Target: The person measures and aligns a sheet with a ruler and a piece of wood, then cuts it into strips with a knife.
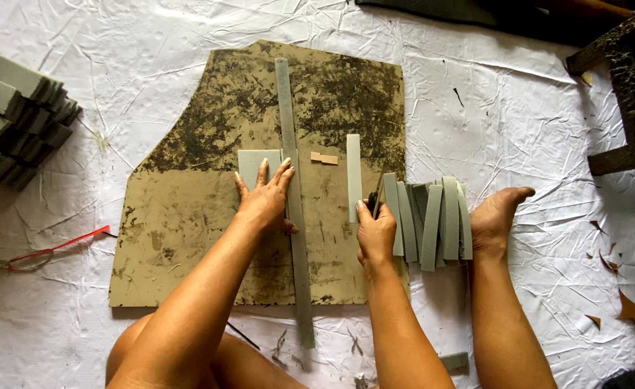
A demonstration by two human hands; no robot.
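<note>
A crinkled white sheet [519, 108] covers the floor, bearing a stained brown board [188, 216]. The left hand [265, 198], fingers spread, presses a long grey ruler [292, 180] running near-to-far mid-board. The right hand [375, 232] pinches a dark cutter [373, 204] beside flat grey strips [432, 220].

Bare forearms, no sleeves, bare foot [496, 216]

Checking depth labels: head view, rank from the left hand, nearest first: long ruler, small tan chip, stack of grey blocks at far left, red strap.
1. Long ruler: under the left hand, at its right edge.
2. Small tan chip: on the board, up and to the right.
3. Red strap: on the white sheet, lower left.
4. Stack of grey blocks: at the far left edge.
</note>
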